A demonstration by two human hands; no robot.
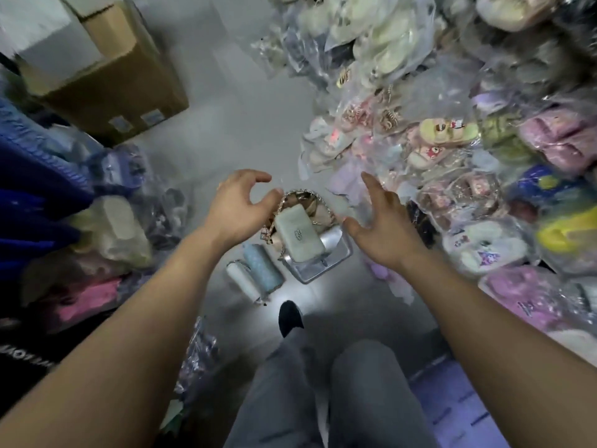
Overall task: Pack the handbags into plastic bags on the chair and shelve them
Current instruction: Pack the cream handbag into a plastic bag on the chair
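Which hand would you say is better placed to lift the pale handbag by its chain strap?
Probably the left hand: its thumb sits right at the chain strap of the pale handbag. The right hand is spread open beside it.

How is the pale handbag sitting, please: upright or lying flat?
Lying flat: the pale handbag rests emblem-side up on the silver handbag.

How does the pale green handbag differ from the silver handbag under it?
The pale green handbag is matt; the silver handbag is shiny. The pale green handbag looks smaller and lies on top; the silver handbag lies beneath it on the floor. Both seem unwrapped.
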